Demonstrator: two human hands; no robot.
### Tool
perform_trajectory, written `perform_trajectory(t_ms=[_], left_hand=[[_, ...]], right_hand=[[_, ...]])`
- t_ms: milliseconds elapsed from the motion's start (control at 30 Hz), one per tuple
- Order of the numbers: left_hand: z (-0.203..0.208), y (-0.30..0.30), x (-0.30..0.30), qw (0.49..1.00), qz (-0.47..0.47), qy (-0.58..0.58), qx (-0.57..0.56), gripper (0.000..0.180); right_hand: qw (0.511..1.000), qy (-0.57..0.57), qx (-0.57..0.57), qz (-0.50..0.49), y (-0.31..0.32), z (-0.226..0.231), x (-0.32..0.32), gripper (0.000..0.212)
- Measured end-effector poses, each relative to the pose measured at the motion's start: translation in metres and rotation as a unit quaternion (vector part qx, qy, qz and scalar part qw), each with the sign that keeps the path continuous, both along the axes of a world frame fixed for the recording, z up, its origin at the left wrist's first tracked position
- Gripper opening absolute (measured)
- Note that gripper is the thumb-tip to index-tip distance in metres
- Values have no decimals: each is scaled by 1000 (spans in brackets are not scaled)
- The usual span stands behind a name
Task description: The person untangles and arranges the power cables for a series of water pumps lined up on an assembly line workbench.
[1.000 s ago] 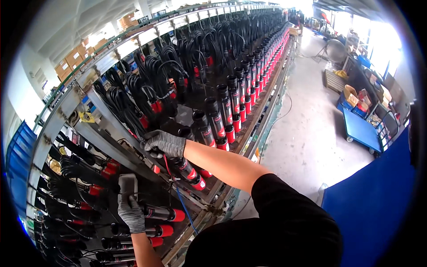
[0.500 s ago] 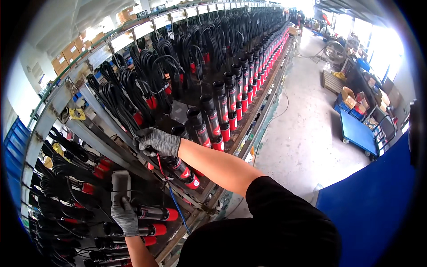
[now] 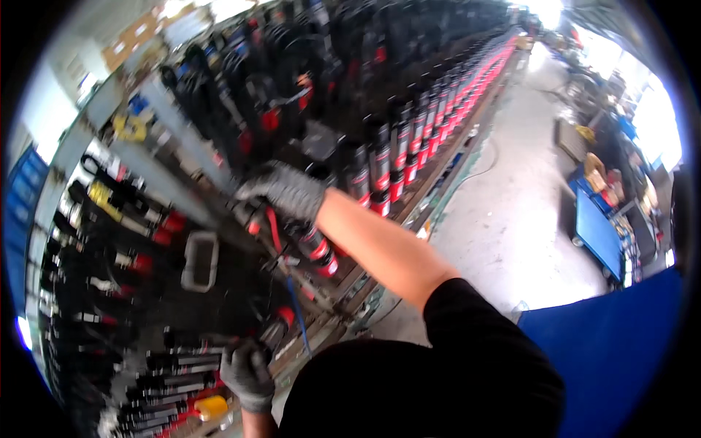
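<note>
My right hand (image 3: 283,191), in a grey knit glove, is closed above the upright row's near end. From under its fingers a red lead (image 3: 274,232) hangs down, with a blue length (image 3: 298,310) below. Just beneath stands a black cylinder with red bands (image 3: 315,244). Lower down, my left hand (image 3: 248,374), also gloved, is curled around a tilted black cylinder with a red end (image 3: 274,331). A grey rectangular tray (image 3: 201,260) lies on the dark surface, apart from both hands. Motion blurs the fingertips.
More upright black-and-red cylinders (image 3: 380,164) line the bench's right edge, coiled black cables behind them. Several cylinders (image 3: 182,383) lie in a row at lower left, near a yellow object (image 3: 212,407). A metal frame post (image 3: 171,186) crosses the left. A blue cart (image 3: 597,232) stands across the aisle.
My left hand has left the grey tray, moved down and right, and taken hold of a lying cylinder, now tilted. My right hand stays by the red lead. The whole view has shifted.
</note>
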State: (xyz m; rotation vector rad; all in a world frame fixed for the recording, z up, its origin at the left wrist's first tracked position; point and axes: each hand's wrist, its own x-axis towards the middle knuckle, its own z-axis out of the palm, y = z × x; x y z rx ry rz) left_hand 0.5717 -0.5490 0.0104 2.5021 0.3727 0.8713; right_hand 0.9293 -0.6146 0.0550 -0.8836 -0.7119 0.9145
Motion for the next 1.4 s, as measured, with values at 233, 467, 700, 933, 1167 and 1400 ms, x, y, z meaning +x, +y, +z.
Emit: perform_trajectory(t_ms=[233,467,700,933,1167,1400], left_hand=[[0,7,-3,999,-40,1,34,11],[-8,13,-6,999,-41,-19,7,8],[-8,11,-4,999,-29,-15,3,8],[-2,23,7,1000,-19,-24,8,9],[17,66,56,998,15,-12,-67,9],[-2,133,97,999,20,-28,-31,17]], right_hand=[[980,-168,2,-104,-15,-7,9,25],[999,-28,-30,-33,-6,-2,11,29],[996,-60,-44,-56,-6,-4,8,34],[999,-49,-10,-21,-7,-5,13,29],[998,-52,22,-6,-6,-5,14,28],[999,-45,13,-11,0,-3,15,29]])
